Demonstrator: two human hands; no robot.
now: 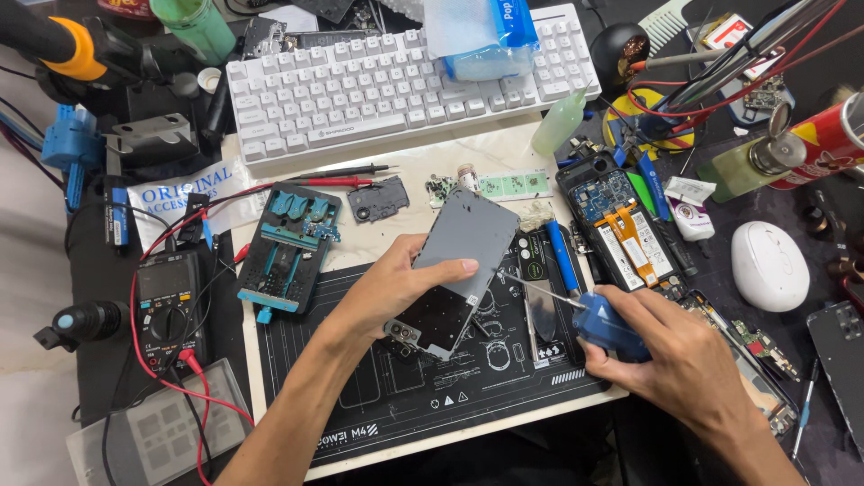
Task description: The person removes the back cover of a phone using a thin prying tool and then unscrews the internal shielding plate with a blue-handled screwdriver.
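Observation:
My left hand (391, 290) grips a grey phone frame (459, 256), tilted above the black work mat (405, 396), thumb across its face. My right hand (670, 346) holds a blue-handled screwdriver (598, 319); its thin metal tip points left and meets the frame's right edge. An opened phone (621, 229) with a blue board and orange flex cables lies just right of the frame. A dark back-cover piece (378, 200) rests above the mat.
A white keyboard (360, 90) lies at the back with a blue tissue pack (481, 36) on it. A blue phone jig (292, 247) and a multimeter (169, 301) with red leads sit left. A white mouse (769, 265), bottles and loose boards crowd the right.

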